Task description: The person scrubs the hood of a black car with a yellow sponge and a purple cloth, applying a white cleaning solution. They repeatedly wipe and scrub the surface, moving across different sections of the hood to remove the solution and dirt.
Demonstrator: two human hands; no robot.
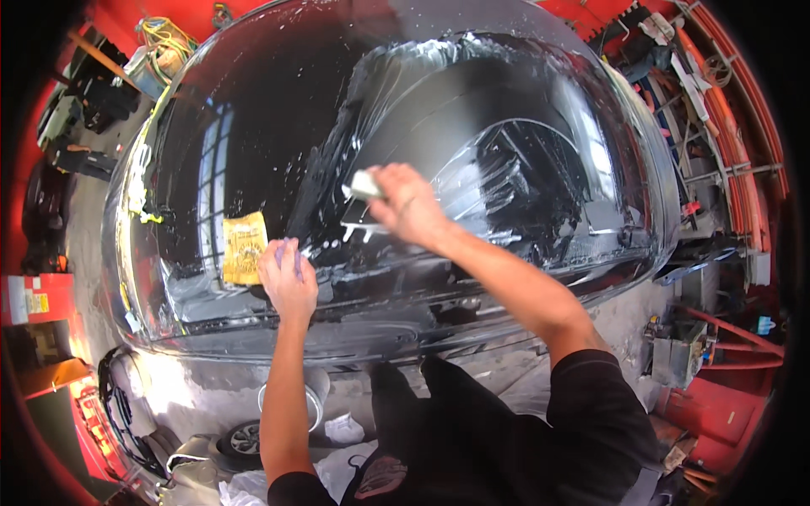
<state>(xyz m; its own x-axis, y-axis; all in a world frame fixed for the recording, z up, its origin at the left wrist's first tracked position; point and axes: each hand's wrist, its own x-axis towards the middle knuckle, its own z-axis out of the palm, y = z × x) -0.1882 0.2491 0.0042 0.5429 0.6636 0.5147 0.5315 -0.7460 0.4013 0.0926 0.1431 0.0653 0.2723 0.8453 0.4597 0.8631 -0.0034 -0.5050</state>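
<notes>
A large glossy black car panel [253,152] lies in front of me, wet and streaked with milky slurry. My right hand [409,202] is closed around a pale block [364,185] over the middle of the panel. Closer to me on the left, my left hand [288,278] grips a small purple object [295,260], mostly covered by the fingers; its kind is unclear. Just left of that hand, a yellow sheet with dark print [245,250], like sandpaper, lies on the panel. Small white drops and streaks mark the surface near the pale block.
A white bucket [314,401] stands on the floor below my left forearm, near a wheel [245,438] and a crumpled white cloth [343,428]. Red shelving with parts [717,118] lines the right side. A coiled yellow hose [167,38] sits beyond the panel's far left.
</notes>
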